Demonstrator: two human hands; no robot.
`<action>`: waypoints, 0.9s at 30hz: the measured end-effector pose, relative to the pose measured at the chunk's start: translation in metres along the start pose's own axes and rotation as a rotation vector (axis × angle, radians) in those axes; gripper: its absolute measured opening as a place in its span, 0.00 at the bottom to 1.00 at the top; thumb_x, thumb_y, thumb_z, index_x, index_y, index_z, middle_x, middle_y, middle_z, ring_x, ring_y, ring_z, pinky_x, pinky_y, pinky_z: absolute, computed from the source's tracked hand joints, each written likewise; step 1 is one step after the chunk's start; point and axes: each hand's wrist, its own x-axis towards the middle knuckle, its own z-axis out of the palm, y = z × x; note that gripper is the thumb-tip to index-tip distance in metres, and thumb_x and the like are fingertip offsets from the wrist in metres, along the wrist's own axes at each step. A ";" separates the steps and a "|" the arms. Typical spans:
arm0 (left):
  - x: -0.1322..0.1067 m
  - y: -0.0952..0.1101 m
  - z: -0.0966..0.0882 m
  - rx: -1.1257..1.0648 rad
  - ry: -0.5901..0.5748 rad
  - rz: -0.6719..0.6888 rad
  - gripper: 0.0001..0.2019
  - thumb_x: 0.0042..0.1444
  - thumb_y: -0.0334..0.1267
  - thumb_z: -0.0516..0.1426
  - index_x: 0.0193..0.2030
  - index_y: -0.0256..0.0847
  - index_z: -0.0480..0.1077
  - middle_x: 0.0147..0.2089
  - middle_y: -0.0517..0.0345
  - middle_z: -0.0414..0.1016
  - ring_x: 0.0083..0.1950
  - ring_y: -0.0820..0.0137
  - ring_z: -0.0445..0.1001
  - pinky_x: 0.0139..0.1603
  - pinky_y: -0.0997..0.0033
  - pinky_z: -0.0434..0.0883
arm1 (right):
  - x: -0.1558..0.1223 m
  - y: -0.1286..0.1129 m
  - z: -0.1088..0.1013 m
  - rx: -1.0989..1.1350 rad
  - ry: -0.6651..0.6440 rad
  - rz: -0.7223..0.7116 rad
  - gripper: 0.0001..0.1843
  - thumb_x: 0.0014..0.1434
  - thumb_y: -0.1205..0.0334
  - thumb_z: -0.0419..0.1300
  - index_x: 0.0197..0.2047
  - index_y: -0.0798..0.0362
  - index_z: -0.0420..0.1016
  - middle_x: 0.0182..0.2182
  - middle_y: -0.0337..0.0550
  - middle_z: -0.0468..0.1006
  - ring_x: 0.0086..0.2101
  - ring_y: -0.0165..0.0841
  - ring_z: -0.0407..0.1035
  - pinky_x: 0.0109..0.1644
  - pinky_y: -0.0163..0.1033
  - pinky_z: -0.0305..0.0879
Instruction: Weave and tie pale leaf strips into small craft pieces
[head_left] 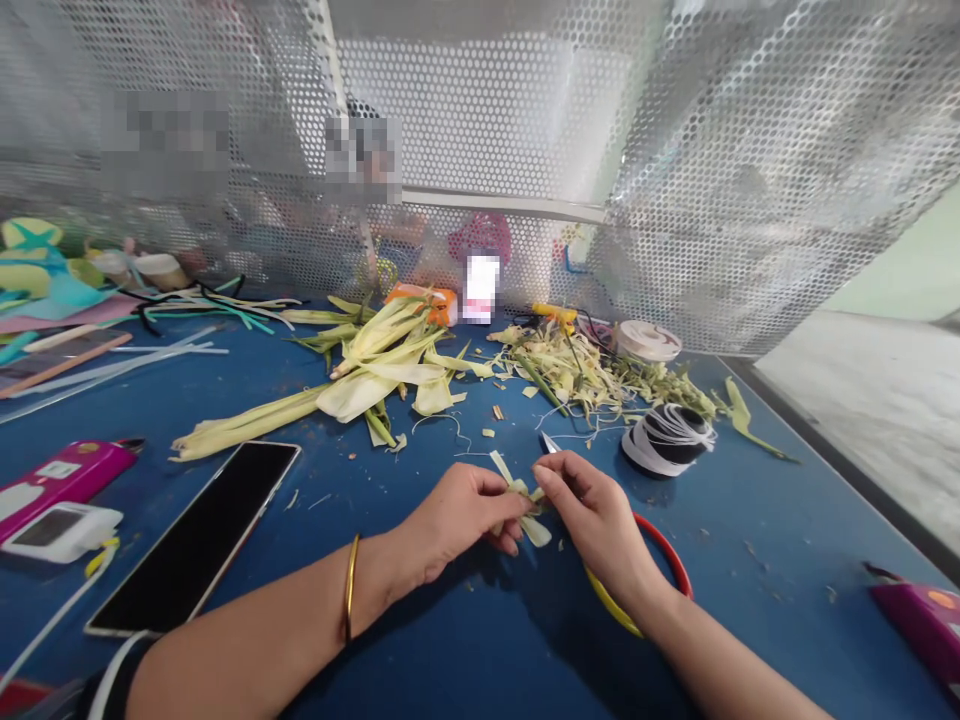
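Nearest the camera: left forearm (247, 630), gold bracelet (351, 588) at the wrist. Pinches a pale husk piece (537, 531) between thumb and fingertips of the left hand (469, 510); nips its right side narrowly with the right hand (596, 510). Beneath, on the blue table (420, 660), scissors (667, 550). Farther, threaded spool (664, 455), whole husks (390, 340) leftward, shredded scraps (574, 370) rightward. Behind, perforated silvery sheeting (510, 110).

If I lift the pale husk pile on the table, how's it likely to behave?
The husk pile will probably flop, since its broad leaves look thin and bent. It's likely light, being mostly leafy layers. Pieces may slip apart, as they lie crossed.
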 end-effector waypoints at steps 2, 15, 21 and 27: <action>0.002 0.001 -0.003 -0.022 0.006 0.005 0.13 0.48 0.42 0.65 0.22 0.35 0.72 0.21 0.60 0.72 0.22 0.74 0.71 0.31 0.71 0.71 | 0.000 0.003 -0.002 -0.044 -0.013 0.007 0.16 0.61 0.49 0.59 0.30 0.52 0.72 0.20 0.35 0.68 0.23 0.29 0.61 0.27 0.34 0.58; 0.008 -0.010 -0.001 -0.348 0.074 0.007 0.14 0.41 0.42 0.70 0.25 0.34 0.74 0.24 0.59 0.73 0.27 0.76 0.69 0.29 0.75 0.64 | -0.016 -0.010 0.000 -0.974 -0.149 -1.178 0.14 0.67 0.72 0.49 0.46 0.55 0.76 0.35 0.45 0.77 0.37 0.36 0.71 0.51 0.46 0.61; 0.009 -0.013 0.002 -0.340 0.094 0.012 0.12 0.40 0.40 0.70 0.23 0.35 0.74 0.24 0.59 0.74 0.28 0.75 0.69 0.30 0.75 0.63 | -0.015 -0.005 0.007 -1.108 -0.171 -1.139 0.19 0.69 0.73 0.43 0.41 0.57 0.75 0.33 0.47 0.75 0.34 0.38 0.68 0.48 0.47 0.60; 0.011 -0.014 0.002 -0.295 0.089 0.053 0.10 0.43 0.39 0.68 0.24 0.34 0.75 0.25 0.59 0.73 0.28 0.76 0.67 0.30 0.75 0.62 | -0.016 -0.008 0.003 -1.101 -0.122 -1.144 0.19 0.68 0.73 0.43 0.40 0.58 0.75 0.30 0.46 0.74 0.31 0.37 0.66 0.44 0.45 0.60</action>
